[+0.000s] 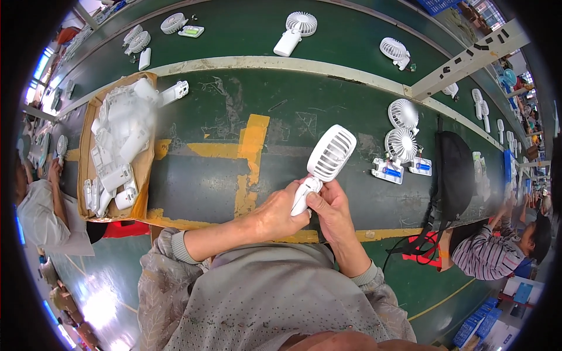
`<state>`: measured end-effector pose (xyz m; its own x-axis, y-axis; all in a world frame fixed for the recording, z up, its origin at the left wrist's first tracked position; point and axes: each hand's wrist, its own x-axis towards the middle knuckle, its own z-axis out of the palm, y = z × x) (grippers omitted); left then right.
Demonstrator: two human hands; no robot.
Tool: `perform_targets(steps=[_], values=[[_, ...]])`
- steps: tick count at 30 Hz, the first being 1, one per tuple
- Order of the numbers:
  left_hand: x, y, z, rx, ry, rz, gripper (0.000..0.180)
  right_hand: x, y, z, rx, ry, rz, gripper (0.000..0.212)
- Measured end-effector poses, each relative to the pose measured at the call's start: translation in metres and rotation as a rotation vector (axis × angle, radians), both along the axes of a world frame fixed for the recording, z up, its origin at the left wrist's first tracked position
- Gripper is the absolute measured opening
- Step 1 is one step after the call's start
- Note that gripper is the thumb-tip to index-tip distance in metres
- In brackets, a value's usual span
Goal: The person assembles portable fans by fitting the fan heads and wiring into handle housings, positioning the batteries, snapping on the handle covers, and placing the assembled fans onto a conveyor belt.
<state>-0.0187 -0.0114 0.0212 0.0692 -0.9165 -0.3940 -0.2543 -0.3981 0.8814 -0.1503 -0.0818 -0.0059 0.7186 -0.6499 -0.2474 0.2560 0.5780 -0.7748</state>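
Note:
A white handheld fan (332,153) is held over the near edge of the bench, its slatted head tilted up and to the right. My left hand (280,209) wraps around the fan's handle from the left. On the other side, my right hand (332,210) grips near the joint between handle and head, with the thumb pressed on the handle. My fingers hide part of the handle. Right of the hands lie two round fan heads (401,144), with opened handle halves (389,171) showing blue cells beside them.
A cardboard box (88,146) of white plastic casings (126,126) stands at left. Yellow tape (252,149) marks the dark bench. A black bag (455,175) lies at right. Beyond the rail, a green belt (234,41) carries several fans. Co-workers (492,251) sit on both sides.

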Motion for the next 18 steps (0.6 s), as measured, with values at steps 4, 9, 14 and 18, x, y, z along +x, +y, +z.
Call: perform_targets(steps=[4,9,14,18], values=[[-0.006,0.004,-0.008,-0.101,0.001,0.041,0.047,-0.001,0.002,-0.002,-0.019,0.026,-0.009,0.047],[-0.004,0.001,-0.008,-0.038,-0.009,0.05,0.051,0.001,0.001,-0.006,0.027,0.077,0.01,0.042],[-0.005,-0.004,-0.006,0.014,0.015,0.107,0.056,0.005,-0.007,-0.008,0.045,-0.007,0.009,0.037],[-0.003,-0.006,0.006,0.046,0.006,0.078,0.059,0.004,-0.012,-0.011,0.079,-0.022,0.023,0.044]])
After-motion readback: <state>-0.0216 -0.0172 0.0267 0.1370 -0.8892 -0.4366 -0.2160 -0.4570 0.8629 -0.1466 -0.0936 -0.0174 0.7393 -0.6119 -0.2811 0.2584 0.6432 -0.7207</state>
